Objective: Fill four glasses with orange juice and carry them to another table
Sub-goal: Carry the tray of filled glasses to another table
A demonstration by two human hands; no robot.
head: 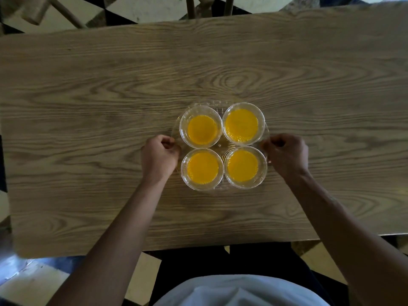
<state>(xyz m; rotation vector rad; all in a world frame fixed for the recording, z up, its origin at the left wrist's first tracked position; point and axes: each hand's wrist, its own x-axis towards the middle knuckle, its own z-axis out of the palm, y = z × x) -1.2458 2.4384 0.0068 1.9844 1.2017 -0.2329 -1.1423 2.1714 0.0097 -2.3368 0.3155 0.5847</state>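
Several clear glasses of orange juice stand in a tight square on a clear glass tray [222, 145] at the middle of a wooden table [110, 96]: far left glass [201, 127], far right glass [242, 124], near left glass [202, 168], near right glass [243, 166]. My left hand [159, 156] is closed on the tray's left rim. On the opposite side, my right hand [284, 153] grips the right rim. Whether the tray rests on the table or is held just above it cannot be told.
Wooden chair parts [207, 5] stand beyond the table's far edge, and another chair piece [44, 12] shows at the top left. Black and pale floor tiles [33, 281] surround the table. My body is against the near edge.
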